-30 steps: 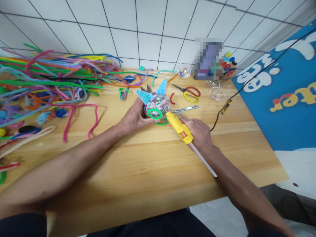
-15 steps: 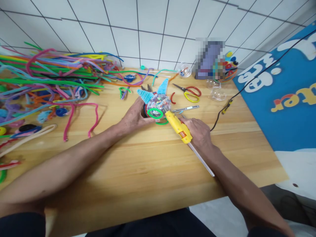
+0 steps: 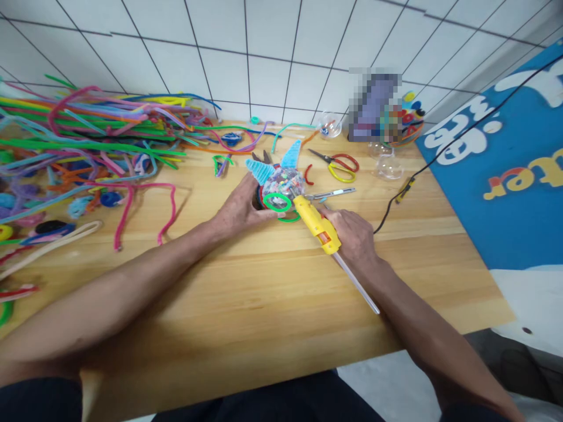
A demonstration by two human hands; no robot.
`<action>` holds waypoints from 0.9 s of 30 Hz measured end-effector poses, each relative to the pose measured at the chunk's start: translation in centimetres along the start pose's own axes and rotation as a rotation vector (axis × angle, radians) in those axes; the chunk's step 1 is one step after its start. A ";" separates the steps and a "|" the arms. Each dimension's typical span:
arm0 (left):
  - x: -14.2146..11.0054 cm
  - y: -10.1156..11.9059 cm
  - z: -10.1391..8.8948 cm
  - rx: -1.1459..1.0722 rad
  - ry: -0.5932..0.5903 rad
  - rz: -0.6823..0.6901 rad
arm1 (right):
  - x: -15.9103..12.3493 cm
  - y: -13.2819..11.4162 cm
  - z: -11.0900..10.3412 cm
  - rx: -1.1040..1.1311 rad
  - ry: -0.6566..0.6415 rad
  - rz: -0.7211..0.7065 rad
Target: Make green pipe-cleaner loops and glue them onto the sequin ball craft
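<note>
Glue gun, angular yellow plastic

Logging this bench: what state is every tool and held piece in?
Yellow plastic glue gun: gripped in right hand.
Round multicoloured ball with blue ears: held in left hand.
Red and yellow metal scissors: lying, seemingly shut.
Slim silver cutter: lying, blade unclear.
Dark pronged tool: prongs apart, partly hidden.

Head-worn view, facing forward, angled down
</note>
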State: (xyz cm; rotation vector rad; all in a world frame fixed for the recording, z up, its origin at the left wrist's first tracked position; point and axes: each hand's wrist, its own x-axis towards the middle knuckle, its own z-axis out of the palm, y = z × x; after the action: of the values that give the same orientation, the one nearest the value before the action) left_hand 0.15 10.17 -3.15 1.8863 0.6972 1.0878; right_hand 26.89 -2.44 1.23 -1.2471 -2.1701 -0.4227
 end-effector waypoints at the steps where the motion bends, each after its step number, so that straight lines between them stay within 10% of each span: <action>1: 0.0 0.0 0.0 0.003 -0.007 -0.006 | 0.0 0.0 0.1 -0.004 -0.007 0.006; 27: 0.0 0.3 0.3 -0.030 0.019 -0.009 | -0.5 -0.1 -0.1 -0.031 -0.009 0.031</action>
State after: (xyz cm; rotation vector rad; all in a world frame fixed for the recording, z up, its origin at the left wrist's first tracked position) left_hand 0.37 9.89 -3.00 1.8483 0.6958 1.1061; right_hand 27.06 -2.91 1.00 -1.2998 -2.1563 -0.4410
